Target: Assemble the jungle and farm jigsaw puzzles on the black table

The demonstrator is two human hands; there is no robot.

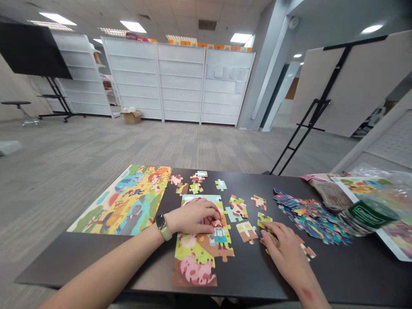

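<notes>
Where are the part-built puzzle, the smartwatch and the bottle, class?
Part-built puzzle [203, 249], head view: its green middle.
Smartwatch [160, 221], head view: its dark face.
Bottle [368, 215], head view: its green label.

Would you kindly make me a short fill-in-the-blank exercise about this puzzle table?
1. The watch is on the ____ wrist.
2. The left hand rests on the joined puzzle, whose nearest animal is mostly ____.
3. The right hand is among loose pieces to the ____ of that puzzle.
4. The bottle label is ____.

Missing words: left; pink; right; green.
</notes>
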